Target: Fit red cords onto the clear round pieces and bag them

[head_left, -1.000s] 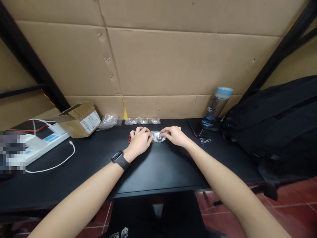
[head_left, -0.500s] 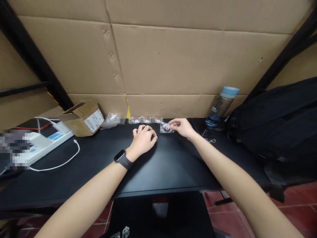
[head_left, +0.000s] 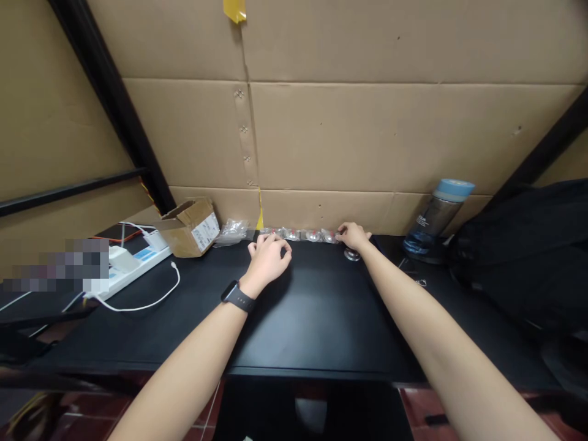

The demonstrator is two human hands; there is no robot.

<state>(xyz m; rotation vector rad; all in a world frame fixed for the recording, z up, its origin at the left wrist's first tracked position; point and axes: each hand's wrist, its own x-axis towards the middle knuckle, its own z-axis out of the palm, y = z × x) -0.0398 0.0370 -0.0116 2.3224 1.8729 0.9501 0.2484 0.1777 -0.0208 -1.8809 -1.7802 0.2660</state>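
Observation:
My right hand [head_left: 353, 235] is at the back of the table, its fingertips closed on the edge of a small clear packet [head_left: 329, 236] with a round, shiny, red-marked piece inside. That packet stands at the right end of a row of similar packets [head_left: 293, 234] along the cardboard wall. Just below my right hand lies a round, shiny disc [head_left: 352, 254], partly covered by the wrist. My left hand [head_left: 270, 256], with a black watch on its wrist, rests curled on the table in front of the row's left part. Whatever its fingers hold is hidden.
An open cardboard box [head_left: 190, 229] and loose clear bags [head_left: 233, 231] are at the back left. A white power strip [head_left: 133, 263] with a cable lies farther left. On the right are a blue-lidded bottle [head_left: 436, 214] and a black bag [head_left: 523, 257].
My right hand has brought the packet back to the right end of the row by the wall. A round disc now shows under that hand. The head view has shifted.

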